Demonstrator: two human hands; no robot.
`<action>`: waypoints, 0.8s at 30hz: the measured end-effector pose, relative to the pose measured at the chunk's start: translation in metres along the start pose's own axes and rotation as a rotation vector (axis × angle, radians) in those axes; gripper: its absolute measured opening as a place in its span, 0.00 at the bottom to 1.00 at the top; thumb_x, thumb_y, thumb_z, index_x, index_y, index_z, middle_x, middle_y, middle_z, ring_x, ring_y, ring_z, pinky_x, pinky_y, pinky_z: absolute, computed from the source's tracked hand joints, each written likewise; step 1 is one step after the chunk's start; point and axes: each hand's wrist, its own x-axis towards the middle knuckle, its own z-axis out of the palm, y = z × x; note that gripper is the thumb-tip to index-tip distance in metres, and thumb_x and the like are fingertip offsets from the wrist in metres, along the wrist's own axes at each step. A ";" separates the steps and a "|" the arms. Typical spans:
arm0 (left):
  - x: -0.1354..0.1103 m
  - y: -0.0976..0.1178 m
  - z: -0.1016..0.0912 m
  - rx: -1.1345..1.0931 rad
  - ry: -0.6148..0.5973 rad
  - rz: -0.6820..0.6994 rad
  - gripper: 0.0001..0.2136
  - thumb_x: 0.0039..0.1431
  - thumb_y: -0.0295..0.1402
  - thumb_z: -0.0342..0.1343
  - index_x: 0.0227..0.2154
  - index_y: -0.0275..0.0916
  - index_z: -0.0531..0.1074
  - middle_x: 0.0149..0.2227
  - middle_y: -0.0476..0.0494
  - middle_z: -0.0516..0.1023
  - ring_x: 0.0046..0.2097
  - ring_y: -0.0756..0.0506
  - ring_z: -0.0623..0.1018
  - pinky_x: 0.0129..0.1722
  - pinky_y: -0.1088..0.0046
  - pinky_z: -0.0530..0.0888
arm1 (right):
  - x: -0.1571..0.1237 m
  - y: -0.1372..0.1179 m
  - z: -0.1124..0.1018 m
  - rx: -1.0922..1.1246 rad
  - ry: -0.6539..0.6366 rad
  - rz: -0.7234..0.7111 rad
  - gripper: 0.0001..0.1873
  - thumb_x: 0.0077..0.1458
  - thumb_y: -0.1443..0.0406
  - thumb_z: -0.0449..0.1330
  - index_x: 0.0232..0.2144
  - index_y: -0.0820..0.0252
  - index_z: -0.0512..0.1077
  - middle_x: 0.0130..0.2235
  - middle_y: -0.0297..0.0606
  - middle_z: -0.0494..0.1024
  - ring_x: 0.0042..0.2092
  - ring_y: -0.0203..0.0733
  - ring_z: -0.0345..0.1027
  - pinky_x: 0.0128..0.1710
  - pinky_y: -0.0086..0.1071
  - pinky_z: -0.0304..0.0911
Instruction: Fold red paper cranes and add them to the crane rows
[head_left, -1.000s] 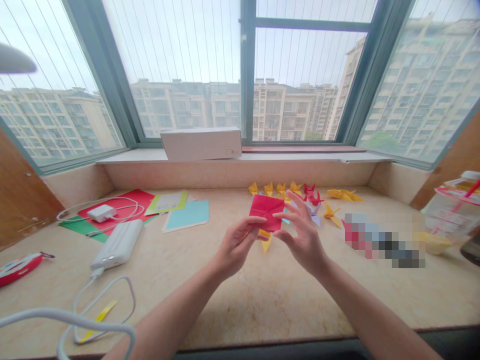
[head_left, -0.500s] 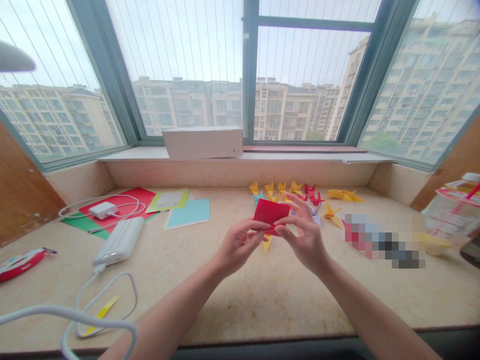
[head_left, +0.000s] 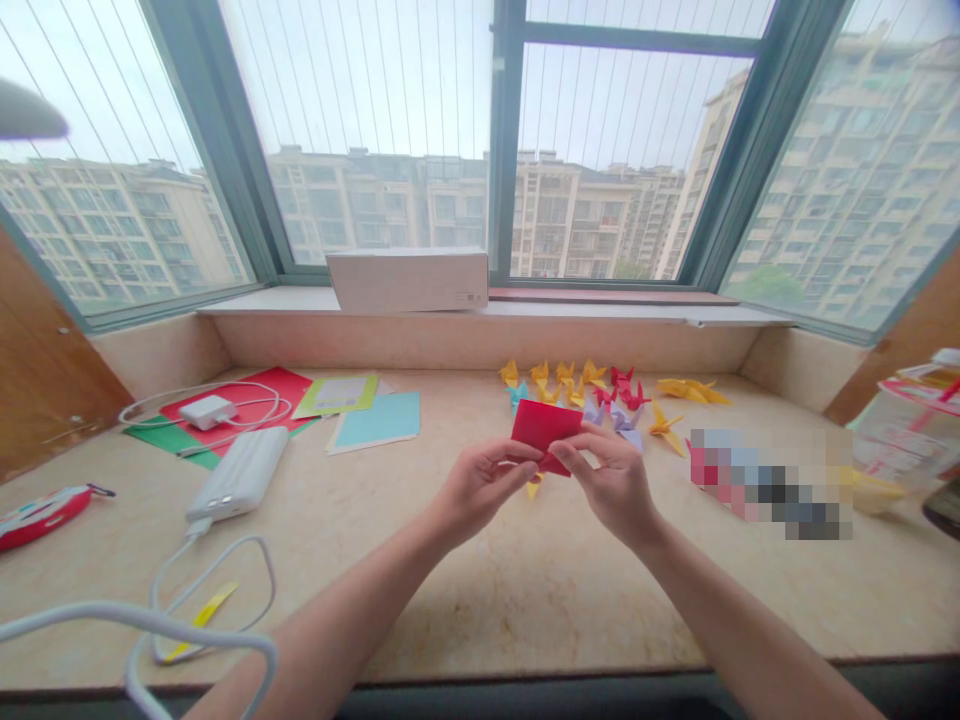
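Observation:
A small folded piece of red paper (head_left: 546, 424) is held up above the table between both hands. My left hand (head_left: 484, 487) pinches its lower left edge between thumb and fingers. My right hand (head_left: 611, 475) grips the lower right side, its thumb on the near face and the fingers partly hidden behind the paper. Just beyond stand several folded paper cranes, among them yellow cranes (head_left: 591, 373), red cranes (head_left: 632, 396), a purple crane (head_left: 622, 418) and a light blue crane (head_left: 517, 398). A yellow paper tip (head_left: 534, 488) shows below the red paper.
At left lie blue paper sheets (head_left: 379, 420), a red sheet (head_left: 281, 385), a charger (head_left: 208, 412), a white power bank (head_left: 241, 475) with cable, and a red-and-white pouch-like item (head_left: 49, 515). A white box (head_left: 409, 282) sits on the sill. A clear container (head_left: 907, 430) stands at right.
The fingers of my right hand have come down from a raised, spread pose and closed on the red paper's right side. My left hand keeps its pinch. The view has shifted slightly.

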 end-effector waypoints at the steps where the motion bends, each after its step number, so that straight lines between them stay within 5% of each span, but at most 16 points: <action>1: 0.000 -0.001 0.001 0.011 0.001 -0.002 0.11 0.56 0.38 0.64 0.37 0.34 0.78 0.35 0.40 0.83 0.36 0.44 0.82 0.39 0.67 0.79 | 0.000 0.000 0.000 -0.008 0.021 0.024 0.11 0.58 0.59 0.63 0.27 0.56 0.79 0.30 0.36 0.80 0.32 0.42 0.73 0.34 0.34 0.66; 12: 0.001 -0.010 0.005 0.065 0.128 0.038 0.11 0.60 0.39 0.60 0.36 0.36 0.72 0.28 0.45 0.80 0.30 0.47 0.80 0.32 0.71 0.78 | -0.005 0.002 0.009 0.158 0.124 0.257 0.15 0.55 0.53 0.64 0.28 0.60 0.78 0.27 0.38 0.81 0.28 0.42 0.74 0.28 0.33 0.70; 17: 0.002 -0.007 0.006 0.103 0.164 0.091 0.09 0.55 0.35 0.65 0.35 0.36 0.76 0.37 0.43 0.80 0.34 0.48 0.80 0.35 0.71 0.79 | -0.005 0.001 0.007 0.128 0.115 0.215 0.17 0.58 0.53 0.62 0.27 0.60 0.77 0.25 0.37 0.79 0.27 0.40 0.73 0.27 0.31 0.67; 24: 0.003 0.000 0.001 0.157 0.211 0.110 0.07 0.57 0.35 0.63 0.31 0.36 0.78 0.31 0.44 0.81 0.31 0.48 0.80 0.34 0.72 0.78 | -0.001 0.005 0.003 0.164 -0.047 0.084 0.19 0.59 0.49 0.59 0.36 0.57 0.78 0.36 0.41 0.80 0.37 0.43 0.74 0.38 0.35 0.69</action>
